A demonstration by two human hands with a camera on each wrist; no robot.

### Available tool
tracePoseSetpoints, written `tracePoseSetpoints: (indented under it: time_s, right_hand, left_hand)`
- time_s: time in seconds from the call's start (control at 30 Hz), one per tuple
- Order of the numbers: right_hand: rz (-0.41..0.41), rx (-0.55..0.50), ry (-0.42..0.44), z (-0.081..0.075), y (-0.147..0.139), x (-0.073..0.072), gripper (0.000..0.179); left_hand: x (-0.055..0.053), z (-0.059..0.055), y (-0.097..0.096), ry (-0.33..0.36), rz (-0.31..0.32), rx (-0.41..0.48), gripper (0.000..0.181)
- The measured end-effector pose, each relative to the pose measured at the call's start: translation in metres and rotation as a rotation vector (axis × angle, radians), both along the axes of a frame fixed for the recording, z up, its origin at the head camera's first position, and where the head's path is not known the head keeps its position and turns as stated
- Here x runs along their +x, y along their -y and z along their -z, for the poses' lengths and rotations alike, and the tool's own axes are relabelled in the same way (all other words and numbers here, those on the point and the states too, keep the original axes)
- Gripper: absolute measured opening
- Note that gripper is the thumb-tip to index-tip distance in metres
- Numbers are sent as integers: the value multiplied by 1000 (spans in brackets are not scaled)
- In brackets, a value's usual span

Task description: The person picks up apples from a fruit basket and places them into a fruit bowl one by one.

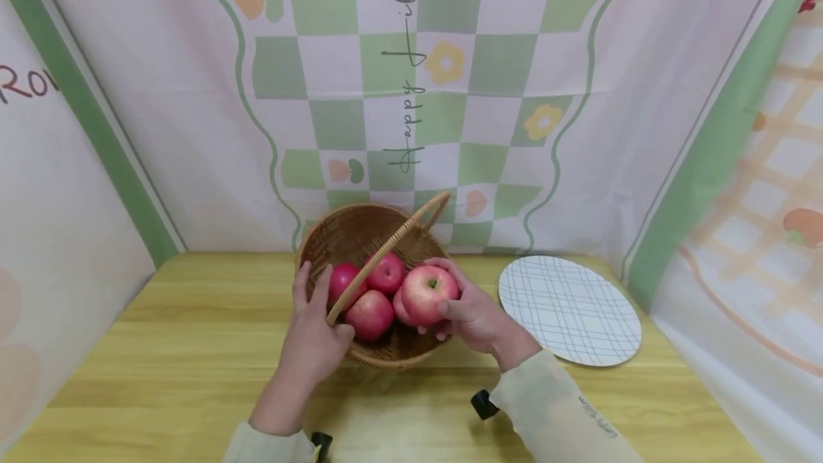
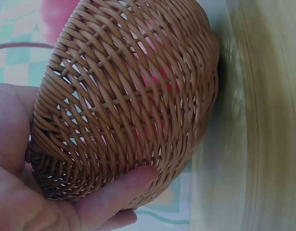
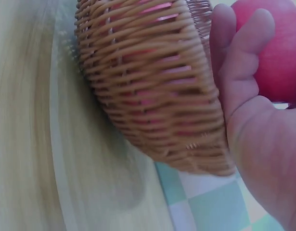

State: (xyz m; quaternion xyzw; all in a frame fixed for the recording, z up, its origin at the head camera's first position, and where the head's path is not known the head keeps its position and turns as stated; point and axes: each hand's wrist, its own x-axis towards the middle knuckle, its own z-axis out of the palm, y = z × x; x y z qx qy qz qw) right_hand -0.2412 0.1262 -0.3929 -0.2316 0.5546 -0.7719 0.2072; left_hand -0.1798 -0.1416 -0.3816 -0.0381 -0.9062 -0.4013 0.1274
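Observation:
A brown wicker basket with an arched handle stands on the table, several red apples inside it. My left hand grips its left side near the handle's base. The left wrist view has the fingers lying along the outside of the woven wall. At the right rim, my right hand holds a red and yellow apple, stem up, above the other fruit. In the right wrist view this apple is beside the rim, partly hidden by the fingers.
To the right of the basket lies a round white plate with a blue line grid. The wood-grain table ends at a green-and-white checked cloth behind. Printed cloth walls stand at both sides.

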Motion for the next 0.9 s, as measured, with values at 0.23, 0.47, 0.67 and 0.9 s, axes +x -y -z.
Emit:
tracePoseSetpoints:
  time_s: [0.23, 0.47, 0.67, 0.9]
  right_hand:
    - [51, 27, 2, -11, -14, 8, 66]
    - [64, 48, -51, -11, -42, 12, 63]
    - [236, 107, 48, 0, -83, 2, 65]
    - [465, 148, 216, 14, -144, -17, 69]
  left_hand:
    - [-1, 2, 6, 66, -20, 99, 95]
    - [-2, 4, 9, 133, -30, 175, 95]
    - [-4, 4, 9, 143, -39, 188, 94]
    - [-5, 4, 8, 154, -27, 193, 94]
